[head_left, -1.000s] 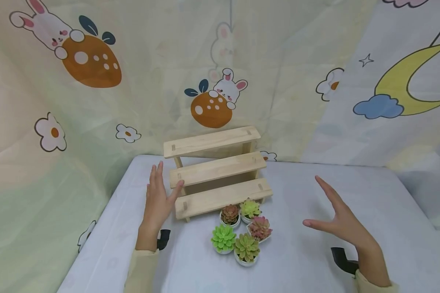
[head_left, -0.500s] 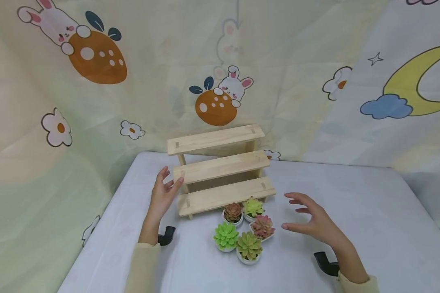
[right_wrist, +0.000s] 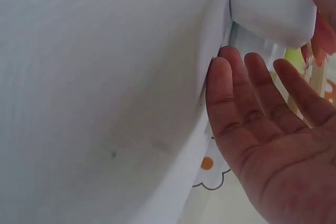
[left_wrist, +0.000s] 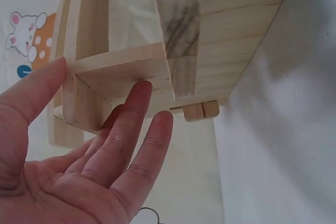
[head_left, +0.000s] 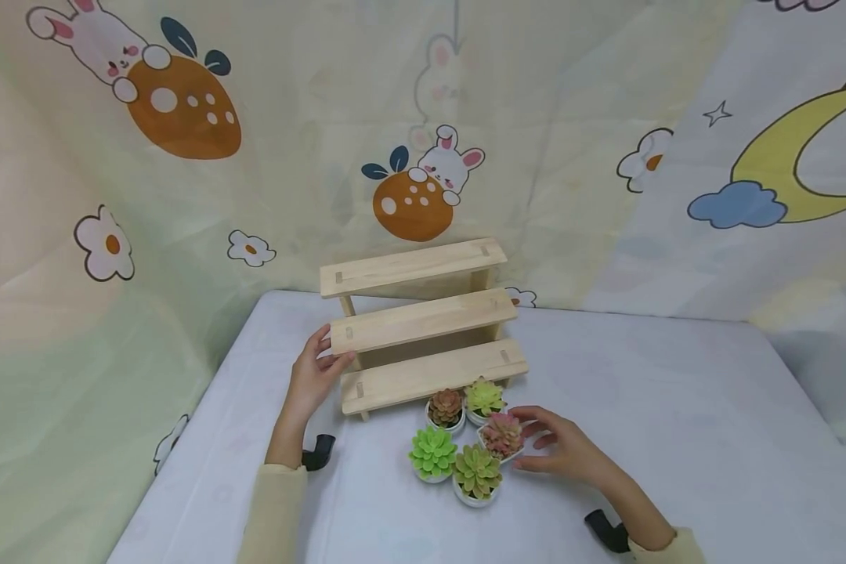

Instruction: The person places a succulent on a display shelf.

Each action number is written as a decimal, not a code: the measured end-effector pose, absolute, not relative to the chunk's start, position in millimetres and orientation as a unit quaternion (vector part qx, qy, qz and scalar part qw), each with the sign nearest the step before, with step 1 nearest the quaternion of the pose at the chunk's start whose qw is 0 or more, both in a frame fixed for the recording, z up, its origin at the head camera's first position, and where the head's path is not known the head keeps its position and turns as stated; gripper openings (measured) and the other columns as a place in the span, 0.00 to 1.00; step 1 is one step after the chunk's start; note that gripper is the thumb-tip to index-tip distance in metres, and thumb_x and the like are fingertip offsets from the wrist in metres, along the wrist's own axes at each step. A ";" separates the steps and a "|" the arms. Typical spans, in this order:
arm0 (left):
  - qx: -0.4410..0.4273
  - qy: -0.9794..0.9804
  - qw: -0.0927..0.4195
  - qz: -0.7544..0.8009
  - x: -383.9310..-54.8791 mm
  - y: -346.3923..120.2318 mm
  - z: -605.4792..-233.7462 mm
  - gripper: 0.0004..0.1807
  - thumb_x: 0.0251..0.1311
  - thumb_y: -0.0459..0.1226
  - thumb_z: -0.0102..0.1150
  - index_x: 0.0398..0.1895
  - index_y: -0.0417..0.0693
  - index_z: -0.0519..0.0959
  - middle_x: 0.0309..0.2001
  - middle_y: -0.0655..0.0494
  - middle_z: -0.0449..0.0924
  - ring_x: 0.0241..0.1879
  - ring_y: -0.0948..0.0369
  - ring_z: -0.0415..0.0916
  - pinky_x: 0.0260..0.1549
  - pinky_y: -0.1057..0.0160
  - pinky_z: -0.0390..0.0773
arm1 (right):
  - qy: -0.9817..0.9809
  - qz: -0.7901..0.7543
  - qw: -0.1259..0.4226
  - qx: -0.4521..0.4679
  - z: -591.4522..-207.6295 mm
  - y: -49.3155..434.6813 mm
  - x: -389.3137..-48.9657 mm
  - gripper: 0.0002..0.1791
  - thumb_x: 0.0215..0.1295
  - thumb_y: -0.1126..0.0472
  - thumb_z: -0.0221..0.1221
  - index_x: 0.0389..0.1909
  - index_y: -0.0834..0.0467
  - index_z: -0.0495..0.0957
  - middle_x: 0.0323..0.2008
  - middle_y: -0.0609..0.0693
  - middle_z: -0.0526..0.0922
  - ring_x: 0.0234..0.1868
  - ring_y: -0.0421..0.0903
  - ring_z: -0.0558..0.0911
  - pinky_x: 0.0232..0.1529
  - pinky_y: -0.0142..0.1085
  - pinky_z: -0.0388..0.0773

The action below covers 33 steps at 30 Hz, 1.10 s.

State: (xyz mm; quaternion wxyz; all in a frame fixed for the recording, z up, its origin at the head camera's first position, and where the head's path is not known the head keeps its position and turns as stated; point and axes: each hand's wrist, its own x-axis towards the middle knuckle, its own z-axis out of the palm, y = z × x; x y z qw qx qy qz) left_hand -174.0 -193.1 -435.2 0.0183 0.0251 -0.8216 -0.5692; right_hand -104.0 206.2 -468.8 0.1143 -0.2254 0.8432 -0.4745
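Note:
In the head view my left hand [head_left: 315, 377] is at the left end of a three-tier wooden shelf [head_left: 423, 319]. Its thumb lies on the middle board's edge, and the fingers reach round behind and under that board, as the left wrist view shows. My right hand [head_left: 560, 448] comes from the right to a pink succulent [head_left: 502, 433] in a white square-sided pot [right_wrist: 273, 6]. Thumb and fingers stand apart on either side of this pot, the fingers loosely bent. Around it cluster a brown succulent [head_left: 445, 407], a yellow-green one [head_left: 484, 396], a bright green one [head_left: 432, 451] and an olive-green one [head_left: 476, 472].
A white cloth covers the table [head_left: 648, 376]. Behind the shelf hangs a printed curtain [head_left: 550, 157] with rabbits, flowers and a moon. Black curved pieces sit at both wrists, one at the left [head_left: 319, 453] and one at the right [head_left: 608, 533].
My right hand has moved left and toward me, from the table's right side to the pink succulent. My left hand's fingers have bent round the shelf's end. The pots and shelf stay put.

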 end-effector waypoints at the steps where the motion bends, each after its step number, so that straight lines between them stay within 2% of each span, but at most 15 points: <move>1: 0.024 -0.819 0.020 -0.572 -174.0 -193.6 -435.7 0.42 0.64 0.40 0.64 0.75 0.39 0.52 0.64 0.34 0.67 0.57 0.42 0.75 0.52 0.53 0.79 | 0.839 -0.481 0.120 -0.226 -469.5 205.1 -104.4 0.37 0.53 0.59 0.73 0.61 0.67 0.70 0.54 0.63 0.77 0.46 0.45 0.79 0.42 0.39 0.82; 4: 0.024 -0.812 0.027 -0.583 -174.3 -194.8 -436.9 0.41 0.64 0.39 0.64 0.74 0.38 0.54 0.62 0.33 0.70 0.56 0.41 0.76 0.50 0.58 0.80 | 0.828 -0.495 0.144 -0.221 -470.9 202.9 -105.2 0.38 0.54 0.59 0.72 0.63 0.69 0.68 0.55 0.65 0.75 0.46 0.43 0.79 0.42 0.38 0.82; 10: 0.036 -0.791 0.026 -0.610 -176.1 -194.3 -438.2 0.40 0.62 0.36 0.64 0.74 0.39 0.56 0.60 0.34 0.72 0.55 0.41 0.77 0.44 0.69 0.80 | 0.803 -0.528 0.181 -0.211 -476.3 202.3 -105.2 0.38 0.55 0.62 0.71 0.64 0.70 0.65 0.58 0.68 0.72 0.46 0.45 0.80 0.41 0.36 0.83; 21: 0.031 -0.786 0.023 -0.617 -177.3 -195.1 -439.6 0.40 0.63 0.37 0.64 0.74 0.40 0.56 0.59 0.35 0.73 0.56 0.42 0.76 0.48 0.67 0.80 | 0.792 -0.543 0.179 -0.215 -482.9 205.6 -109.4 0.36 0.51 0.64 0.74 0.59 0.68 0.67 0.54 0.65 0.73 0.43 0.40 0.81 0.40 0.36 0.83; 27: 0.033 -0.788 0.026 -0.614 -178.3 -196.1 -439.2 0.40 0.63 0.39 0.64 0.74 0.41 0.56 0.59 0.36 0.73 0.55 0.43 0.77 0.48 0.65 0.80 | 0.784 -0.548 0.196 -0.215 -479.0 204.9 -110.3 0.39 0.50 0.65 0.74 0.62 0.67 0.66 0.55 0.65 0.72 0.43 0.41 0.80 0.41 0.37 0.82; 33: 0.042 -0.789 0.025 -0.612 -178.4 -196.5 -437.9 0.41 0.62 0.39 0.65 0.74 0.41 0.55 0.60 0.36 0.73 0.55 0.43 0.77 0.49 0.62 0.80 | 0.792 -0.533 0.182 -0.236 -473.1 204.9 -110.0 0.38 0.51 0.64 0.73 0.62 0.68 0.67 0.55 0.67 0.73 0.44 0.39 0.80 0.42 0.36 0.82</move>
